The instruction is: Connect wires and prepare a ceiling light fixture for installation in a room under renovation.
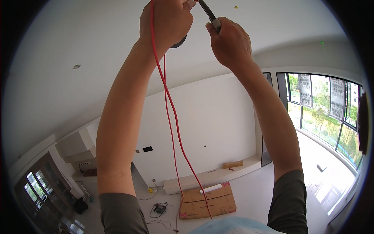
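Observation:
Both my arms reach up toward the white ceiling. My left hand [166,22] is closed at the top edge, its fingertips pinched beside a small reddish bit that looks like red wire. One strand of red wire [176,117] passes in front of this hand and wrist; a thinner strand [168,111] comes down behind them. Beside it, my right hand [233,41] grips a black tool [206,9] with a grey band near my thumb. The tool's tip meets the left fingertips; its kind is unclear. Behind my left wrist shows part of a dark round thing [179,42].
Below lies a flattened cardboard sheet [218,201] on the floor, near a low white ledge [249,165]. A dark device with cables [159,208] lies left of it. Large windows [323,105] stand at right, glass doors [37,189] at left. A ceiling fitting [77,66] is overhead.

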Motion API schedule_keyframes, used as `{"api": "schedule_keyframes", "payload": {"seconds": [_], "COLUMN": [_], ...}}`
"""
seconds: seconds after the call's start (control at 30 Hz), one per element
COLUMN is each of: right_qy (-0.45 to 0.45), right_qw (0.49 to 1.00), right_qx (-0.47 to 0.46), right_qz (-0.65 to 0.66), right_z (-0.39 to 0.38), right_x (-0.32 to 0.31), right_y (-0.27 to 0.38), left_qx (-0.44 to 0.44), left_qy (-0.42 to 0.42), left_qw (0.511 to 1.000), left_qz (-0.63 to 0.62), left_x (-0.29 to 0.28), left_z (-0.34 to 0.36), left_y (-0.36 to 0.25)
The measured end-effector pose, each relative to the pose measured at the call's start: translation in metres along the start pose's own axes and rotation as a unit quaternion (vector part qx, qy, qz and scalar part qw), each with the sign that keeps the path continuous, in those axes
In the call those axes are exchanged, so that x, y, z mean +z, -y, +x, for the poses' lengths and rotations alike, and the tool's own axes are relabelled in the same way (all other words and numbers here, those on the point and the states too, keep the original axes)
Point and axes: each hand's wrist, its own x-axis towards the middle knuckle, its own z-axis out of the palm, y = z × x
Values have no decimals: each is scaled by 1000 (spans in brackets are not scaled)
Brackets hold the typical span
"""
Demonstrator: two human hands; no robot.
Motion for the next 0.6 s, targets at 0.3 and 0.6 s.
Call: {"api": "schedule_keyframes", "payload": {"seconds": [0.3, 0.6], "right_qy": [89, 40], "right_qw": [989, 996], "right_qx": [35, 30], "right_qz": [115, 69], "right_z": [-1, 5], "right_x": [-5, 1], "right_y": [3, -2], "left_qx": [-30, -1], "left_qy": [-8, -3], "left_qw": [999, 1000], "left_qz": [-12, 20], "left_x": [0, 0], "left_z": [-2, -1], "left_y": [1, -2]}}
